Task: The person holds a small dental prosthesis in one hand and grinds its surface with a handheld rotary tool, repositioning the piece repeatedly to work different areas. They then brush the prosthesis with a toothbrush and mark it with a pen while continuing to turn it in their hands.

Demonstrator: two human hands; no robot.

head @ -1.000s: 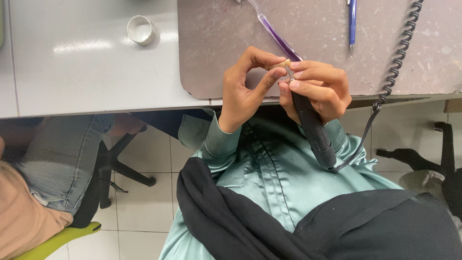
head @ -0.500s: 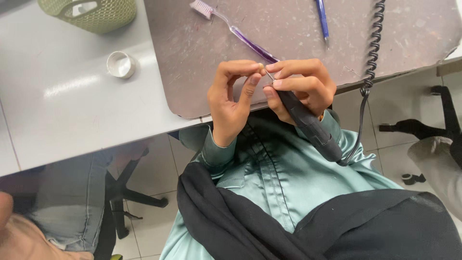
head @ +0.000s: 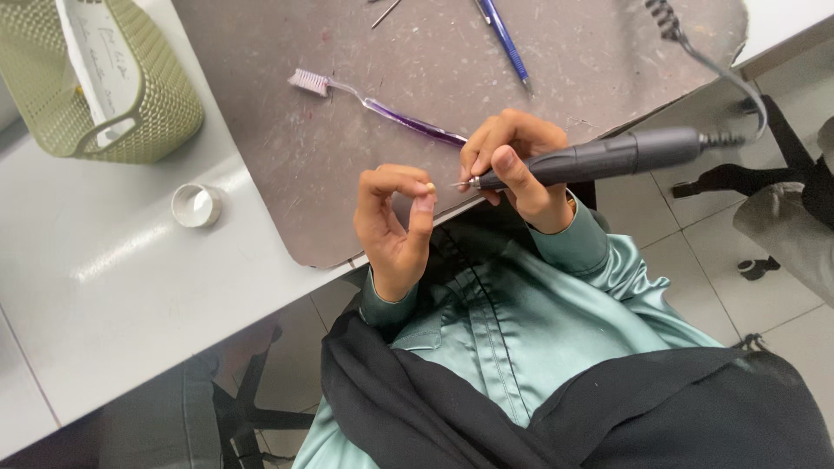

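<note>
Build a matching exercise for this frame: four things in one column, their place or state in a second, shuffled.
Things:
1. toothbrush
2. rotary handpiece
3. green basket
4. small pale piece

Places or states:
A. pinched in the left hand
B. lying on the brown mat
C. held in the right hand
D. standing on the grey table

Pairs: 1-B, 2-C, 3-D, 4-A

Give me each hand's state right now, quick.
Left hand: closed, pinching a tiny pale piece between thumb and forefinger.
Right hand: closed around a dark corded rotary handpiece, its tip pointing at the piece.
</note>
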